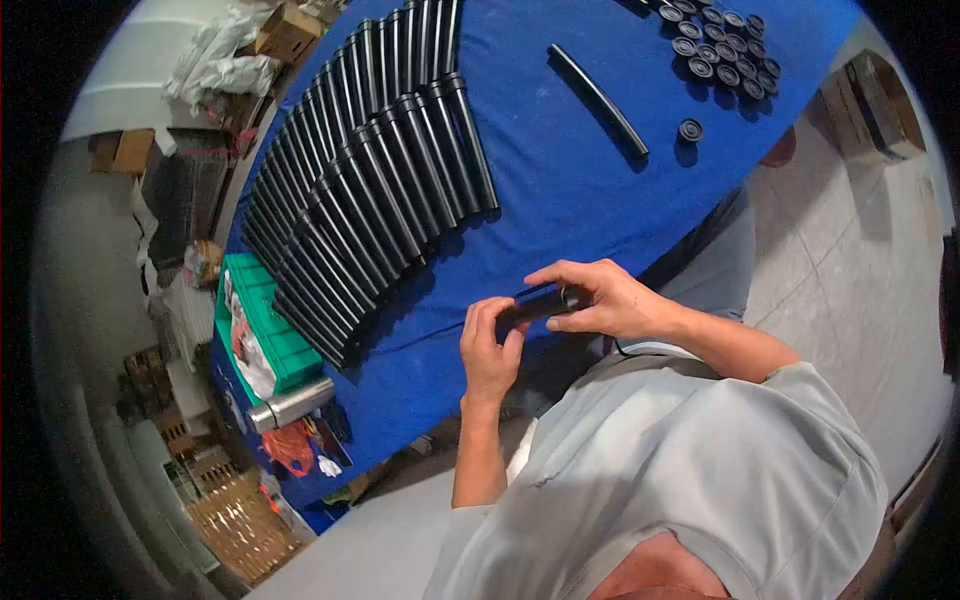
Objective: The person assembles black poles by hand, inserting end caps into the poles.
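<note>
A black tube [537,306] is held between my two hands, close over the near edge of the blue-covered table. My left hand [490,348] grips its left end, thumb and fingers closed around it. At the tube's right end, the fingers and thumb of my right hand [618,302] close around the round rim; whether a cap sits in these fingers, I cannot tell. Another black tube [600,102] lies alone beyond my hands. To its right is a single round black cap [690,130], near a cluster of similar caps [725,52].
Two overlapping rows of black tubes [400,175] fan across the table's left side. A green crate [300,345] stands there, beside a metal flask [295,404] and a red plastic bag [288,448]. The blue cloth [520,110] covers the table. A cardboard box [872,108] sits on the floor right.
</note>
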`<state>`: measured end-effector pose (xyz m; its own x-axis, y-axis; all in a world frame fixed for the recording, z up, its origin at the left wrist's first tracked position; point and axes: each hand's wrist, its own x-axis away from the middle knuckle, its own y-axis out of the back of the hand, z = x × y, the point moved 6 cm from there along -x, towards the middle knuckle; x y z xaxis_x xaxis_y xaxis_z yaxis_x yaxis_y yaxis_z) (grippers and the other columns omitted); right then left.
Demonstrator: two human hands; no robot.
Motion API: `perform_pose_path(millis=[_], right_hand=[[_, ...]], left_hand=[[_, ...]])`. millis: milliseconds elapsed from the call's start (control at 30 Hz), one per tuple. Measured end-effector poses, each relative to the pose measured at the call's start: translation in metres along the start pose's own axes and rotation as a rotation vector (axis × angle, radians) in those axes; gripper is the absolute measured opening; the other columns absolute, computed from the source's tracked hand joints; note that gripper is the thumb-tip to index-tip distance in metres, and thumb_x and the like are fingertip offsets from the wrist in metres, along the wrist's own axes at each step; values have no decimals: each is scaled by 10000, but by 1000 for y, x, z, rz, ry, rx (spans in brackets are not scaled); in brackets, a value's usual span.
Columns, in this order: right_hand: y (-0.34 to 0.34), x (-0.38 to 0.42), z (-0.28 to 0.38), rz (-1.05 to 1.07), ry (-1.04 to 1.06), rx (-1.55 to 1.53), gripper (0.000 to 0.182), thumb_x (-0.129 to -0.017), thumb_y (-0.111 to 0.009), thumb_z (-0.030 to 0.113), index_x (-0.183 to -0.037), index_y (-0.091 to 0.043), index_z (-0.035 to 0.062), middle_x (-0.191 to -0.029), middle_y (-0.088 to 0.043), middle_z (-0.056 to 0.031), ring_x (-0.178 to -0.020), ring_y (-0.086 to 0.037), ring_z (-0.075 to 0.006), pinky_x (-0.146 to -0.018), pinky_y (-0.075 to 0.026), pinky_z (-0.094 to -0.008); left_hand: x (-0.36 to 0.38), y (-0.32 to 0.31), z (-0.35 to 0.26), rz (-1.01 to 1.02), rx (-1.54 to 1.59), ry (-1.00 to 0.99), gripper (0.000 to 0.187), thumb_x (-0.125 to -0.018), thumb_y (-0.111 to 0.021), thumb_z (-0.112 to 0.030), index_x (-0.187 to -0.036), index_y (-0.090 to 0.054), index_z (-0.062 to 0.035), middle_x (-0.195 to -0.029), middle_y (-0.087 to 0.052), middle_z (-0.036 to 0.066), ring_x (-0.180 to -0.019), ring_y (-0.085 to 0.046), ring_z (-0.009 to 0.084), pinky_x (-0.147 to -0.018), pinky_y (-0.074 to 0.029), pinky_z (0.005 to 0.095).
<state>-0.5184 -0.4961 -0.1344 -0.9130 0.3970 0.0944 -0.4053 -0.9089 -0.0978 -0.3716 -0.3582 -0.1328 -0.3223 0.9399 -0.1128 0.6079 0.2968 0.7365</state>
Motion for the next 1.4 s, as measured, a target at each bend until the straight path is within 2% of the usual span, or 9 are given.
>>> perform_pose_path(millis=[167,400,600,833,1100,1200,1233,1267,1400], right_hand=[[2,3,-2,35,80,-73,394,-885,-739,112,-1261,-663,22,-889,-725,-74,-772,-641,-93,-700,-524,-280],[4,0,3,53,118,-113,406,-880,-775,103,-1260,-662,20,-914,-727,-49,-767,-641,-73,-686,-518,-260],[10,-1,-2,4,15,-21,388,-882,-774,161,-1224,-665,12,-909,-743,-91,-815,-689,-118,-734,-556,-307],[9,3,-7,-18,60,-211,379,-891,-766,139,-1235,-664,19,-832,-716,-51,-712,-648,-82,-655,-516,-268],[14,2,-14,-36,56,57,447,-871,-819,242,-1226,-665,19,-878,-713,-66,-720,-639,-98,-663,-521,-276],[14,2,0,-72,160,120,593,-849,-843,303,-1320,-607,30,-981,-704,-99,-811,-661,-153,-691,-544,-309],[13,4,7,-100,217,148,649,-841,-850,321,-1358,-583,34,-1019,-697,-111,-848,-669,-176,-702,-553,-322],[8,2,5,-35,210,209,798,-814,-863,363,-1446,-501,37,-1107,-661,-151,-968,-671,-258,-746,-575,-380],[-6,7,1,132,200,245,656,-858,-792,300,-1391,-534,18,-1065,-693,-211,-928,-696,-358,-796,-550,-453]], left_hand=[[-14,7,-11,186,270,112,343,-764,-764,34,-1095,-679,9,-1154,-656,126,-1018,-659,247,-906,-521,342],[-14,9,-11,340,282,75,427,-852,-757,-115,-1256,-678,-3,-1146,-660,139,-1040,-664,270,-955,-494,355],[-16,6,-6,157,376,189,398,-825,-776,-60,-1207,-685,2,-1126,-678,143,-1047,-670,263,-944,-509,349],[-17,1,8,321,263,108,415,-802,-785,-22,-1202,-681,3,-1107,-693,134,-1025,-683,247,-922,-527,346],[-21,3,-6,260,219,121,401,-806,-761,25,-1197,-676,15,-1086,-711,116,-1002,-686,227,-907,-522,311],[-12,6,5,101,367,114,414,-816,-747,48,-1219,-654,17,-1084,-716,117,-1008,-687,239,-920,-522,320],[-1,5,12,7,670,318,402,-865,-711,31,-1259,-635,4,-1128,-715,162,-1076,-682,270,-1008,-505,372],[-1,9,6,-79,823,278,392,-887,-704,4,-1271,-628,-9,-1161,-709,186,-1107,-678,285,-1029,-502,408],[3,-2,6,-250,1411,408,317,-932,-695,-41,-1240,-626,-21,-1223,-698,226,-1192,-657,343,-1079,-499,492]])
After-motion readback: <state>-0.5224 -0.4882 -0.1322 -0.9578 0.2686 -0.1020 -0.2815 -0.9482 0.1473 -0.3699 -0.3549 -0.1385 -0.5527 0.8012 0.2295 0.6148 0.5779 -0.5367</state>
